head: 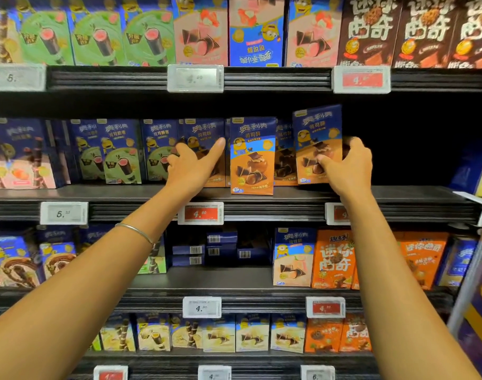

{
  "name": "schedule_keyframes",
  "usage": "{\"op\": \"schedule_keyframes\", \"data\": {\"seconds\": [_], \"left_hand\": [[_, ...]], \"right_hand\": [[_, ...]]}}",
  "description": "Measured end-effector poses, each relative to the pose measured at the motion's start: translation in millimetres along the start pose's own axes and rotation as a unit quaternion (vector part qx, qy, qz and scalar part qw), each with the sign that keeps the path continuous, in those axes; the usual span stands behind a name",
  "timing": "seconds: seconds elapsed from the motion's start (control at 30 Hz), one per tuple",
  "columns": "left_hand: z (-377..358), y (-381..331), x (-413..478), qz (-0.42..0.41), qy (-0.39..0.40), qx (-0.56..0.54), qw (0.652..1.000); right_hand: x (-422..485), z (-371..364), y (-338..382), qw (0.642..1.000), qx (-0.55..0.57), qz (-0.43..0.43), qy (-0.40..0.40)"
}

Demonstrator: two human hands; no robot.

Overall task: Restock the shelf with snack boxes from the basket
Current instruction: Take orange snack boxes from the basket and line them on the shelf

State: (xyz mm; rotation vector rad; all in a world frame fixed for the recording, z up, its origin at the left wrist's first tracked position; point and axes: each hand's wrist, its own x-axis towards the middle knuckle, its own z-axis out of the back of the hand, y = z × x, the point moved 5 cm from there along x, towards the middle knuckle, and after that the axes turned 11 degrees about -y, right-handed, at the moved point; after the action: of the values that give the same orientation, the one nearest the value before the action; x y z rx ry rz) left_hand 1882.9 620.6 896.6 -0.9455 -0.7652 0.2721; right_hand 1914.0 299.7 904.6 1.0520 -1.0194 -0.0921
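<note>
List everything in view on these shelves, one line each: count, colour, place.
shelves: four, black, stacked
held box: one, blue and brown, tilted at the right end of the middle shelf's row
front box: one, blue and orange, upright near the middle shelf's edge
green boxes: several, green and blue, middle shelf left
pink boxes: at least two, pink, top shelf centre
brown boxes: three, brown, top shelf right
orange boxes: at least two, orange, lower shelf right
price tags: many, white or red, shelf edges
bracelet: one, silver, left wrist
left hand: against boxes left of the front box, grip unclear
right hand: grips the held box
</note>
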Motion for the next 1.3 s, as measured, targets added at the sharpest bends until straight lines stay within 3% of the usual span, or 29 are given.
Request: {"op": "schedule_keyframes", "data": {"seconds": [0.17, 0.43, 0.57, 0.67, 0.87, 1.3], "left_hand": [[-1, 2, 0, -0.003, 0.007, 0.009, 1.000], [-6, -5, -3, -0.025, 0.025, -0.003, 0.999], [-9, -8, -4, -0.028, 0.026, 0.023, 0.999], [-13, -10, -5, -0.033, 0.035, 0.054, 0.997], [-17, -11, -3, -0.053, 0.003, 0.112, 0.992], [-24, -10, -5, -0.059, 0.009, 0.085, 0.995]], "right_hand": [[-5, 0, 2, 0.999, 0.037, -0.005, 0.021], [-17, -37, 4, 0.992, 0.040, -0.027, 0.118], [-11, -44, 0, 0.983, 0.072, -0.072, 0.150], [-13, -50, 1, 0.979, 0.070, -0.061, 0.181], [-14, -49, 1, 0.981, 0.057, -0.048, 0.181], [-10, -46, -2, 0.984, 0.065, -0.056, 0.157]]}}
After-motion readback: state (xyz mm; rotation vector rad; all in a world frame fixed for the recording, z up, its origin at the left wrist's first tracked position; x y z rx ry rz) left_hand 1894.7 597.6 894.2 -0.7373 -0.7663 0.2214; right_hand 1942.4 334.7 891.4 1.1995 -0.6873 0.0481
